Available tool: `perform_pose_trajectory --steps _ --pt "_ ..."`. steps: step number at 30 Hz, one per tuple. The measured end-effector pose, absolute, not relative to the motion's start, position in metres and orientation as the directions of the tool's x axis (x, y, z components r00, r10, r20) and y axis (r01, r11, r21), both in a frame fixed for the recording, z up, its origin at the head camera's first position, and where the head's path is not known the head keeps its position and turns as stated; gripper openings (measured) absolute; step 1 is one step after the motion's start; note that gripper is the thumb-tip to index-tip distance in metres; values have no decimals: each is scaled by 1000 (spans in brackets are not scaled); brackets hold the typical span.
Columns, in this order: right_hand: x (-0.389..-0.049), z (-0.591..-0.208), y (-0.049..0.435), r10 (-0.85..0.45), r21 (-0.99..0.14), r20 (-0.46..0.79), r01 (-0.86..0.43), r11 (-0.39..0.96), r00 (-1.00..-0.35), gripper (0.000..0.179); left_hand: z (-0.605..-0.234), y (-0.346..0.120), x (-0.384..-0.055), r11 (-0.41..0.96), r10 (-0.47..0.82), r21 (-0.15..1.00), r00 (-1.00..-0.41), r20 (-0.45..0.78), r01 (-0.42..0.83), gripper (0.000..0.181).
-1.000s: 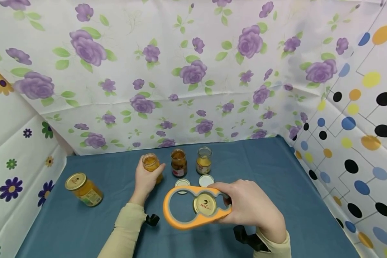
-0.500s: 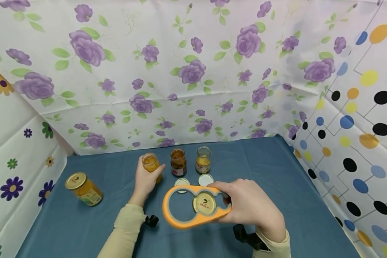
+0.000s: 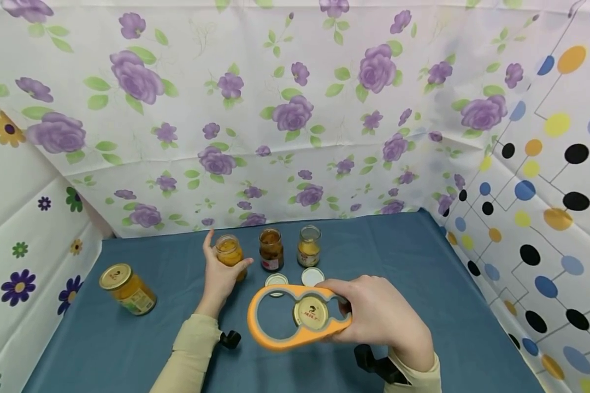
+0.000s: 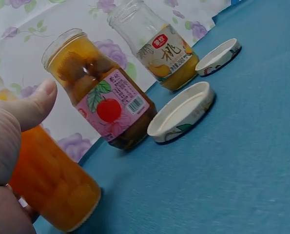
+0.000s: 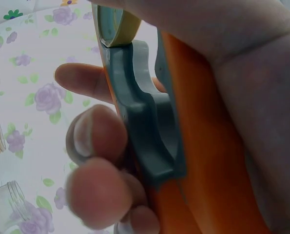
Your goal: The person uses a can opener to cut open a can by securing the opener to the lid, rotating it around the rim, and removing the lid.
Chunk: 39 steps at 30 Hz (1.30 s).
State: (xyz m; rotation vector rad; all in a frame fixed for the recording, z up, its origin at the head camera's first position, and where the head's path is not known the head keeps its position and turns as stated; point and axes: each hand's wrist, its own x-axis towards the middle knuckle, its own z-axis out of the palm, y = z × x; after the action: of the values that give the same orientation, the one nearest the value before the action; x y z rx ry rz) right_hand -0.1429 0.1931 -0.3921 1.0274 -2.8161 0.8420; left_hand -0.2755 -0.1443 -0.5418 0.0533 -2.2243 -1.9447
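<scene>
My left hand (image 3: 221,278) is beside an open glass jar of orange fruit (image 3: 229,252), its thumb and index finger spread. In the left wrist view, the thumb stands off the upright jar (image 4: 57,185); the other fingers are mostly hidden behind it. My right hand (image 3: 381,316) grips an orange jar opener (image 3: 270,343) with grey inner edges, held above the cloth. Within the opener's middle opening sits a gold lid (image 3: 311,312). The right wrist view shows fingers curled round the opener (image 5: 203,126), with the lid (image 5: 118,24) wedged in it.
An open dark fruit jar (image 3: 271,251) and an open peach jar (image 3: 308,246) stand right of the orange one. Two lids, one (image 3: 277,280) partly behind the opener and another (image 3: 312,275), lie before them. A capped jar (image 3: 130,289) stands left on blue cloth (image 3: 423,273).
My left hand has loosened from the orange fruit jar: its index finger has straightened upward and its thumb has spread outward. The right hand, opener and lid have stayed nearly still.
</scene>
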Motion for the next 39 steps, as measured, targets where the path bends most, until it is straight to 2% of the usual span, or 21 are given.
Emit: perform_pose_trajectory --steps 6,18,22,26,28,30,33,36,39 --pt "-144 -392 191 -587 -466 220 -612 639 -779 62 -547 -146 -265 80 -181 989 -974 135 122 129" --pt "-144 -394 192 -583 -471 199 -598 649 -788 63 -518 -151 -241 156 -241 961 -934 262 229 126" --pt "-144 -393 191 -584 -469 204 -602 646 -786 62 -501 -150 -229 104 -308 938 -886 346 330 116" --pt "-143 -391 191 -579 -464 221 -607 645 -785 61 -480 -143 -218 -80 -411 884 -823 392 461 94" --pt "-143 -391 191 -575 -463 226 -606 647 -786 60 -471 -136 -211 -184 -430 849 -817 385 496 78" --pt "-143 -391 191 -574 -462 228 -607 647 -786 59 -465 -128 -201 -273 -399 829 -842 364 488 61" --pt "-143 -391 190 -576 -454 231 -610 649 -784 60 -460 -114 -184 -382 -258 835 -913 315 396 42" --pt "-143 -392 189 -574 -444 244 -616 651 -781 60 -458 -101 -170 -463 -52 845 -959 277 269 36" --pt "-144 -392 189 -569 -434 256 -619 655 -782 59 -458 -91 -161 -529 139 836 -958 251 143 33"
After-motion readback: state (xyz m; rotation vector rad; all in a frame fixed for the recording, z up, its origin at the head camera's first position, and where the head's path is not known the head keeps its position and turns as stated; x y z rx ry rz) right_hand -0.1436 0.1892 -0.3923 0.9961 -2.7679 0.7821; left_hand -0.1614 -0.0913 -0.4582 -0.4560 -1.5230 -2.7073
